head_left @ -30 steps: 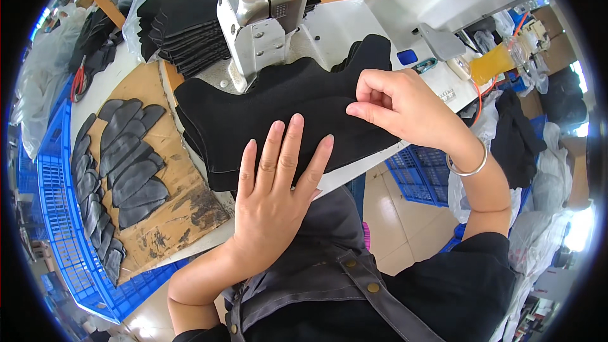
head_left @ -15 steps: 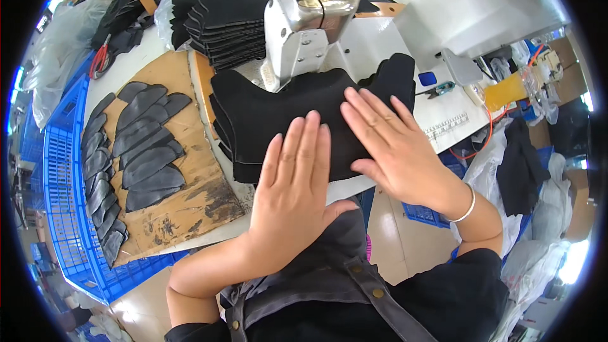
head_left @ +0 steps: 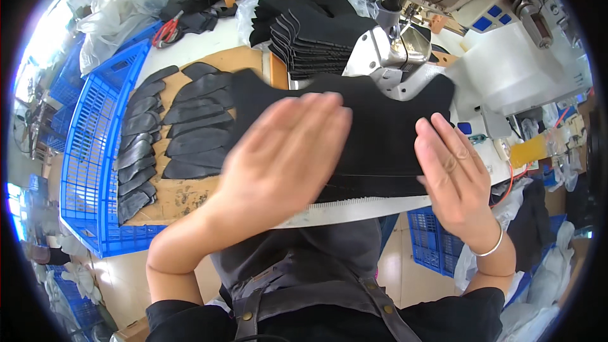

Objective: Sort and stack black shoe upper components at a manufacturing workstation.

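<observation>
1. We see a large black fabric piece [head_left: 373, 133], matte and felt-like, with a notched, curved outline, lying flat on the white surface [head_left: 354, 210] in front of a metal sewing machine [head_left: 396, 57]
2. Its long axis runs left to right across the surface, one lobed end toward the cardboard sheet [head_left: 190, 193], the other toward the machine's white body
3. Our left hand [head_left: 285, 152] lies open and flat, fingers together, palm down on the left half of the fabric; it is blurred
4. Our right hand [head_left: 453, 174], with a thin metal bangle [head_left: 491, 247] at the wrist, rests open and flat on the fabric's right lower edge, gripping nothing
5. The fabric spans between and under both hands
6. Left of it, narrow dark leaf-shaped cut pieces [head_left: 183, 133] overlap in rows on the cardboard, beside a blue plastic crate [head_left: 95, 152]
7. Behind, a stack of black cut pieces [head_left: 310, 31] sits fanned by the machine
</observation>
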The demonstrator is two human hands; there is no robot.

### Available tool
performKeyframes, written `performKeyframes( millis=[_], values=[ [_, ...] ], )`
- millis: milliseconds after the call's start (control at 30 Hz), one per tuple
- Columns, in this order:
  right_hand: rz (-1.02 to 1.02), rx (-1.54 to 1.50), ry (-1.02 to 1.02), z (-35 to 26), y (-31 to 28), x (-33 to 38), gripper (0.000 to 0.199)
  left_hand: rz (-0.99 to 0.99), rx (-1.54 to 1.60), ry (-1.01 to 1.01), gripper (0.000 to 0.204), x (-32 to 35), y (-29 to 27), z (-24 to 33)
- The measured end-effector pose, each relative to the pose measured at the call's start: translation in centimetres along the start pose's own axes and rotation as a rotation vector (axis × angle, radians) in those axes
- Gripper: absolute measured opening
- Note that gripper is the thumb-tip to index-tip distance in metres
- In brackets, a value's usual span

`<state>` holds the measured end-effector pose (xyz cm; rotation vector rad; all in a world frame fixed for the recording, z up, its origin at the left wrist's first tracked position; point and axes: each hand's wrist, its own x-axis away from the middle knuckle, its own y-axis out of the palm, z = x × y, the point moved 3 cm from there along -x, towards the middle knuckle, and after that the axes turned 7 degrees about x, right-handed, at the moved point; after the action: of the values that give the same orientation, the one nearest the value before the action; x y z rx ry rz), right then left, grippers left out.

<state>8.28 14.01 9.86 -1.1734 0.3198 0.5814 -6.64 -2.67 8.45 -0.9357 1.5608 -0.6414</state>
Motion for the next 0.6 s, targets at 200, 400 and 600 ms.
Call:
performKeyframes(
  millis=[200, 400, 600],
  values=[
    [-0.235, -0.232, 0.156, -0.1, 3.1, 3.9, 0.064, 0.194, -0.142, -0.401, 0.048, 3.8, -5.6, -9.1],
    [-0.295, -0.32, 0.115, -1.8, 5.3, 4.3, 0.068, 0.379, -0.245, -0.153, 0.041, -4.0, 1.8, -15.9],
    [-0.323, -0.33, 0.135, -2.0, 5.5, 3.8, 0.067, 0.143, 0.032, -0.114, 0.017, -12.2, 10.3, -10.0]
  ],
)
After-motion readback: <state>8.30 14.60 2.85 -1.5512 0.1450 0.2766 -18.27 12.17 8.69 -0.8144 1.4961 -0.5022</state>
